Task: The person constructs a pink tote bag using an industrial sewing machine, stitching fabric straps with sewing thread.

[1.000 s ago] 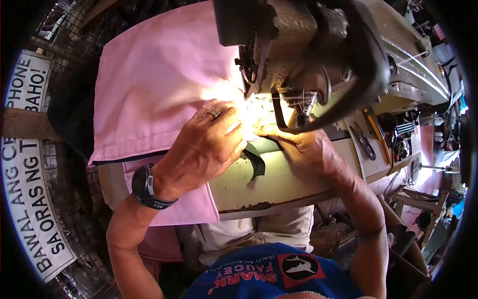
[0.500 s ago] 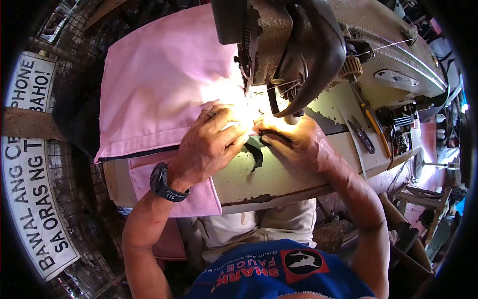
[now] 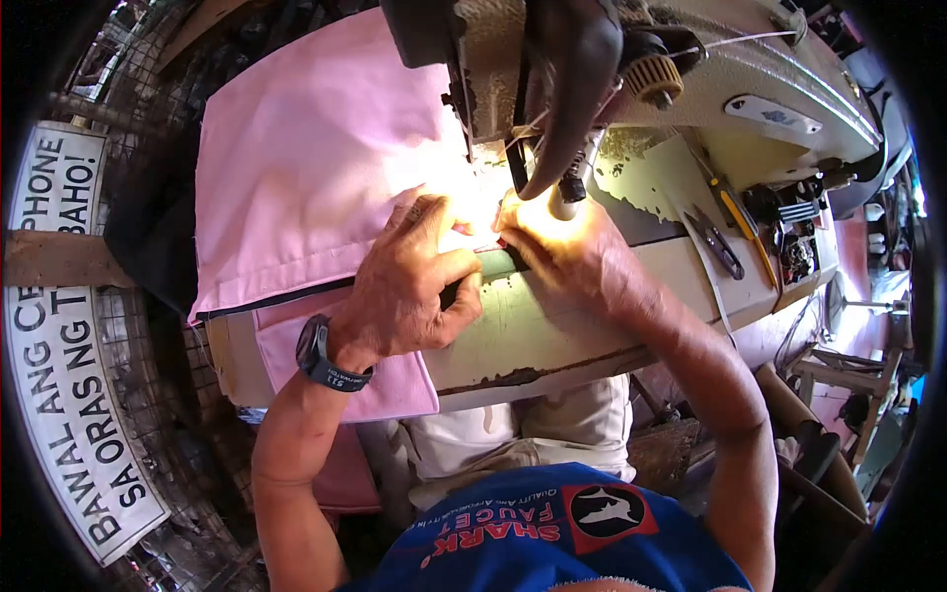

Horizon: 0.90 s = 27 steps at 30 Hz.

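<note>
A large pink cloth (image 3: 306, 148) with a dark strip (image 3: 296, 298) along its near edge lies under the head of a sewing machine (image 3: 493, 84). My left hand (image 3: 409, 281), with a ring and a wrist watch, rests on the cloth's edge, fingers bent and apart. Just right of the needle area, my right hand (image 3: 577, 247) pinches the edge of the cloth between thumb and fingers. Between the hands shows a short greenish strip (image 3: 498, 262). Bright lamp glare washes out the fingertips and hides the presser foot.
On the machine bed to the right lie thread snips (image 3: 718, 247) and a yellow-and-black cutter (image 3: 738, 215). Small parts fill a tray (image 3: 797, 255). Another pink piece (image 3: 390, 385) hangs over the table's front edge (image 3: 533, 380). A lettered sign (image 3: 74, 345) hangs on wire mesh at left.
The dark strip end that hung between my hands no longer hangs there. My left fingers have spread away from the edge, and my right hand has moved slightly up the view.
</note>
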### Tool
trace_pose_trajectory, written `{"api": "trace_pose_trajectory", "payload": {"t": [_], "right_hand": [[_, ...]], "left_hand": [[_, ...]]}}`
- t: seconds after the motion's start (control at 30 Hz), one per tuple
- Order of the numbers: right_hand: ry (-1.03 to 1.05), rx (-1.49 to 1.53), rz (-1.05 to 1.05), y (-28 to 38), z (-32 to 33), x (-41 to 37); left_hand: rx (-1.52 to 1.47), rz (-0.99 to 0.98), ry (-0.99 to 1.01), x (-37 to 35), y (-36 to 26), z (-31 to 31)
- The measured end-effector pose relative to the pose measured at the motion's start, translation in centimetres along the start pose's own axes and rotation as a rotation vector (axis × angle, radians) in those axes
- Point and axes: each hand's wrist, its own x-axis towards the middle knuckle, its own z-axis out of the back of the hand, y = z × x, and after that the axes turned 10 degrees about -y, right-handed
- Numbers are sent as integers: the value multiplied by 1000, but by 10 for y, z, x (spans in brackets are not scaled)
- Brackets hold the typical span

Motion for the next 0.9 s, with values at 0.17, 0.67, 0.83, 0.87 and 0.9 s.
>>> {"api": "trace_pose_trajectory", "payload": {"t": [0.17, 0.67, 0.83, 0.87, 0.9], "right_hand": [[-30, 133, -5, -16, -7, -2], [47, 74, 72, -13, -1, -6], [69, 54, 48, -16, 14, -10], [91, 41, 12, -14, 17, -9], [84, 64, 38, -14, 17, -11]], "left_hand": [[75, 15, -57, -4, 5, -5], [100, -88, -17, -4, 7, -2], [140, -125, -1, -3, 6, -1], [152, -131, 19, -3, 6, 0], [164, -135, 37, -3, 5, 1]]}}
